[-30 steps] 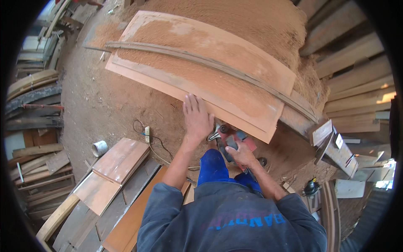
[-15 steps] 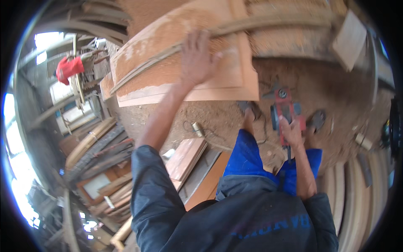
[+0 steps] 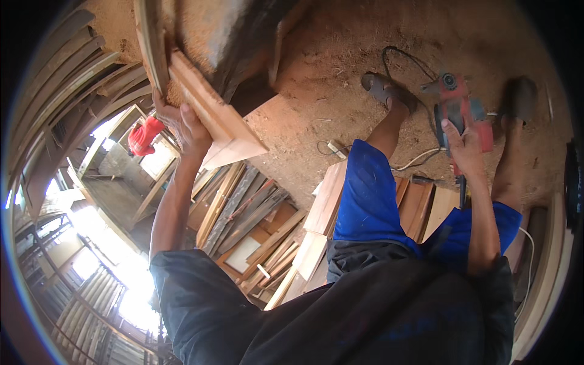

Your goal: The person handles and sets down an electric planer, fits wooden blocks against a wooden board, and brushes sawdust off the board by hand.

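My right hand [image 3: 465,146] is closed around the handle of a red and black electric power planer [image 3: 453,109], held low over the dusty ground beside my legs, with its cord trailing. My left hand [image 3: 188,131] reaches up to the left, at the end of a long, narrow wooden strip [image 3: 153,42]. Its fingers curl at the strip's end and the thumb stands on the other side; the fingertips are partly hidden. Right beside that hand lies the corner of a framed wooden panel [image 3: 213,109], with sawdust on it.
Stacked boards and offcuts [image 3: 255,213] lie on the left below the panel. Planks [image 3: 325,207] rest near my legs. A black cord [image 3: 407,55] loops over the sawdust-strewn ground. Farther off at left is a person in red [image 3: 144,135].
My view has turned, shifting the panel to the upper left. My left hand has gone from lying spread on the panel and strip to the strip's end. The planer stays in my right hand.
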{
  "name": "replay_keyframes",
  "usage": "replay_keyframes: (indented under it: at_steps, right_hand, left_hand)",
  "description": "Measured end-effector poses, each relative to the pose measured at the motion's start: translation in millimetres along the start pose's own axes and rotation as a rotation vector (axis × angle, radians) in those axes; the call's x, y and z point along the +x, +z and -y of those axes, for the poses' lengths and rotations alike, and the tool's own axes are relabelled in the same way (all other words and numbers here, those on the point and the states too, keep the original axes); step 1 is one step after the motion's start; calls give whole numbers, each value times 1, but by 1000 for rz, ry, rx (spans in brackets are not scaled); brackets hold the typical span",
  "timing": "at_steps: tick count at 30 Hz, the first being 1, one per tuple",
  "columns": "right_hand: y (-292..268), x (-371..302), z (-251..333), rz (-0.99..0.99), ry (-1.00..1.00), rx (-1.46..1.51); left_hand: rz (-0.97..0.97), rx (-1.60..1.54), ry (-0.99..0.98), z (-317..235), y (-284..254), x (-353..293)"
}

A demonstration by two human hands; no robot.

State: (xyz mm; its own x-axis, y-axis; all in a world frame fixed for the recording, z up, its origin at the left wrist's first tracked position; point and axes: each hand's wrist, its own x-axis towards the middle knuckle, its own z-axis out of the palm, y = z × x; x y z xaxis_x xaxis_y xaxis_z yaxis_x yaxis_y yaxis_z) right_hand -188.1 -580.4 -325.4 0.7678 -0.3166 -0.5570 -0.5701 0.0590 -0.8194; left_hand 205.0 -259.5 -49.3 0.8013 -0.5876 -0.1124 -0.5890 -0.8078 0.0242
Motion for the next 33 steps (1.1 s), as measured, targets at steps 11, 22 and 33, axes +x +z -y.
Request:
replay_keyframes:
  at_steps: [11,22,33]
  right_hand:
    - [-28,27,34,-5,127,193]
    - [-54,33,29,-39,313,320]
    - [-66,37,40,-37,320,210]
  left_hand:
    - [84,-121,-138,1,-4,-4]
    - [138,-110,-166,23,-10,-19]
    - [111,-142,-135,10,-12,-11]
